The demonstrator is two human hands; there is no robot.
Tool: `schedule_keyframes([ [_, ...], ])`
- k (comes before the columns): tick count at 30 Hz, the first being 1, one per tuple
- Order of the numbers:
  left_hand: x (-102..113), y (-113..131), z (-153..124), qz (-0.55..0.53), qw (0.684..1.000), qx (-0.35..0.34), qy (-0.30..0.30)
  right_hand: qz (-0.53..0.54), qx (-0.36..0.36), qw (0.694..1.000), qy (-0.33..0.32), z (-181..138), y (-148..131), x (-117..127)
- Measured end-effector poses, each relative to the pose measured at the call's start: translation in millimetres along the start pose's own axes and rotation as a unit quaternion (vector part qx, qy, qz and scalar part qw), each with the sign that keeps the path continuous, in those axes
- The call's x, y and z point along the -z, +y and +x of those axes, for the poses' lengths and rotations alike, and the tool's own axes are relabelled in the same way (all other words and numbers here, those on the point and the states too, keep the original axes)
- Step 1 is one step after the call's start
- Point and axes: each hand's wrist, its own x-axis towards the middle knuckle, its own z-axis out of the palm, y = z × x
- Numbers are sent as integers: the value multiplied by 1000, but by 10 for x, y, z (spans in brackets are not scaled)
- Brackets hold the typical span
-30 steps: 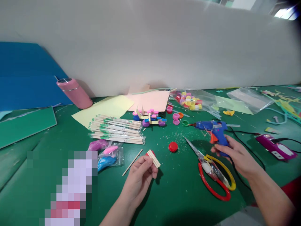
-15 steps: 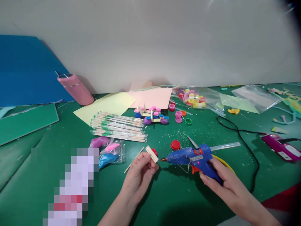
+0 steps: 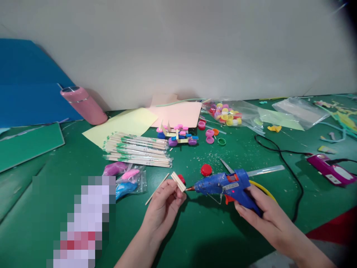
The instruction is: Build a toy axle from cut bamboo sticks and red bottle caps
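Observation:
My left hand (image 3: 166, 203) pinches a small bundle of short wooden sticks (image 3: 178, 181) between thumb and fingers. A blue hot glue gun (image 3: 223, 184) is gripped in my right hand (image 3: 264, 216), with a clear glue stick (image 3: 266, 171) poking out of its back. Its copper nozzle (image 3: 190, 188) is at the lower end of the sticks; whether it touches them I cannot tell. Just behind the bundle, a red bottle cap (image 3: 181, 179) is partly hidden. One loose wooden stick (image 3: 157, 189) lies beside my left hand. Another red cap (image 3: 206, 170) sits beyond the nozzle.
Packs of wooden sticks (image 3: 138, 149), small toy cars (image 3: 182, 138) and a bag of coloured caps (image 3: 225, 113) lie farther back. Scissors (image 3: 227, 165) rest behind the glue gun. A black cable (image 3: 292, 175) runs at right near a purple device (image 3: 330, 169). A pink bottle (image 3: 86, 106) stands at left.
The glue gun's nozzle has come slightly closer to the end of the wooden sticks. The whole view has shifted a little; both hands keep their holds.

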Motion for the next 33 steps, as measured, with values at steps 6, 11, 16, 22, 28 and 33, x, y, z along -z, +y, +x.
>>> schedule_keyframes([
  [6,-12,7,1,-3,1000,3,10,16,4,1000,19,-16,-109,-24],
  [11,-10,12,-1,1,1000,6,6,7,4,1000,15,-25,-27,-24],
  [16,5,4,-7,0,1000,4,8,-16,19,1000,-12,-4,93,21],
  [22,-17,5,-8,4,1000,5,17,2,15,1000,-8,-19,-11,-1],
  [28,-24,14,-3,6,1000,9,25,-5,3,1000,25,-40,-60,-36],
  [33,-31,15,-7,8,1000,8,17,-9,18,1000,-7,-34,25,-48],
])
